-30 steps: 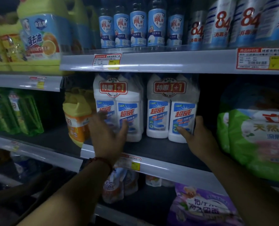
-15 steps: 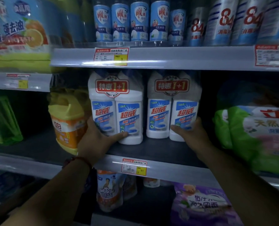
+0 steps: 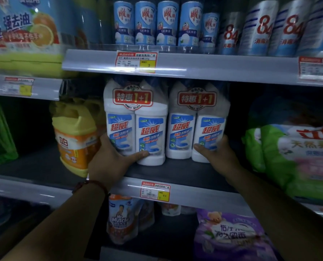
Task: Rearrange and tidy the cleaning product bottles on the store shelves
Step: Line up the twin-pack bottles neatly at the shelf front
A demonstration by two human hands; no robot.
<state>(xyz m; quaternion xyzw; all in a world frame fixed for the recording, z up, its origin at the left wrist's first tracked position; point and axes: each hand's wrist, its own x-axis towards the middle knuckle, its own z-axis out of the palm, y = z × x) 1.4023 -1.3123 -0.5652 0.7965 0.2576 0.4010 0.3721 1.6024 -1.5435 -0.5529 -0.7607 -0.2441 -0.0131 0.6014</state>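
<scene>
The left hand [image 3: 111, 162] grasps the lower corner of a left twin pack [image 3: 136, 125] of white cleaner bottles, thumb across its front. The right hand [image 3: 219, 157] clasps the lower outer corner of a matching right twin pack [image 3: 196, 123], thumb on the label. Between the hands, both packs stand upright, side by side, on the dark shelf [image 3: 175, 170]. Outside the left hand sits a yellow jug [image 3: 76, 136]. Outside the right hand lies a green bag [image 3: 289, 157]. Above both hands stands a row of blue-labelled bottles [image 3: 157, 21].

Left hand [image 3: 110, 160] and right hand [image 3: 218, 154] each grip a twin-pack [image 3: 136, 121] [image 3: 198, 121]
</scene>
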